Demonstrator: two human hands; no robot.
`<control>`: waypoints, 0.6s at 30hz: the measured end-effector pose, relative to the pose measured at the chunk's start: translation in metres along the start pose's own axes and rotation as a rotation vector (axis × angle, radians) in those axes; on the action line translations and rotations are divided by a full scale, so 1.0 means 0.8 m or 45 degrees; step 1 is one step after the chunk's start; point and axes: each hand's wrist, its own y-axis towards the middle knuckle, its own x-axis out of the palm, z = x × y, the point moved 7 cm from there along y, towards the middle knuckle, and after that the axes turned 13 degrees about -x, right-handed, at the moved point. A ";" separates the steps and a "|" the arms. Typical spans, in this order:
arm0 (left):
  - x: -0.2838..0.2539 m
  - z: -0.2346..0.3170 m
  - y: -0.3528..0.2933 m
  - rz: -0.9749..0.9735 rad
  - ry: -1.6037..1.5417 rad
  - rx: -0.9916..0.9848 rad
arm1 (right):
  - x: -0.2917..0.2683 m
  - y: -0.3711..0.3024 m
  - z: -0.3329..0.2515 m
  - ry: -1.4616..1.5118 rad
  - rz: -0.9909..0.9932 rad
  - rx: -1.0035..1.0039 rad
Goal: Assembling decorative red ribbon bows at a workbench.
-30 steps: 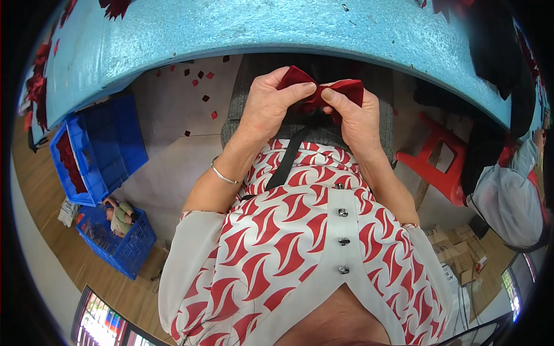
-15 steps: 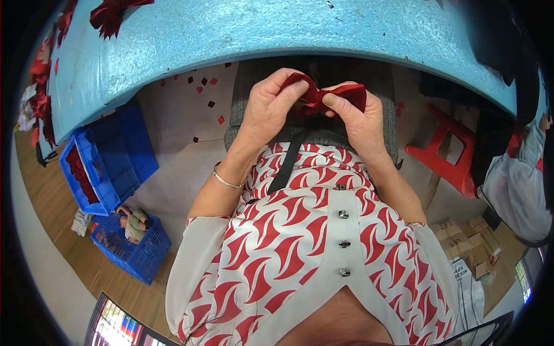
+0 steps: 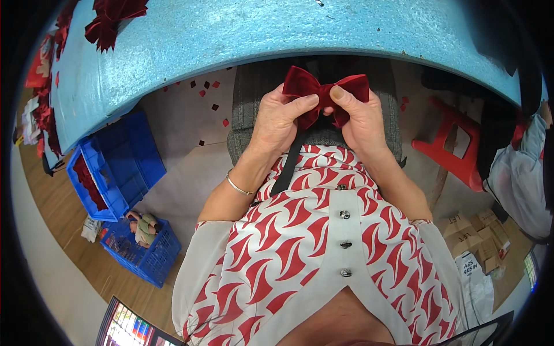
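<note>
A dark red velvet bow (image 3: 353,87) is held between my two hands, above my lap and just short of the blue table's near edge. My left hand (image 3: 281,118) pinches its left side, with the thumb lying close to the middle knot. On the other side my right hand (image 3: 363,118) grips it, thumb pressed beside the knot. Both loops stand spread out above the thumbs, and two tails hang down between the hands. The fingers behind the bow are mostly hidden.
More red bows (image 3: 109,23) lie on the blue table (image 3: 231,40) at the far left. Beside me on the left stand a blue bin (image 3: 95,179) of red fabric and a blue crate (image 3: 147,259). A red stool (image 3: 450,147) and cardboard boxes (image 3: 479,236) are at the right.
The bow has turned so its loops and tails face up more fully. My left thumb has moved inward toward the knot. The whole view has shifted slightly.
</note>
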 end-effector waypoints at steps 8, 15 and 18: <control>0.000 -0.005 0.000 -0.059 -0.207 0.018 | -0.003 0.004 0.001 0.071 0.056 -0.003; 0.010 -0.006 -0.001 -0.084 0.138 -0.009 | -0.003 0.005 -0.004 0.005 0.090 -0.077; 0.008 -0.009 0.002 -0.109 0.143 -0.018 | 0.001 0.003 -0.003 0.027 0.089 -0.011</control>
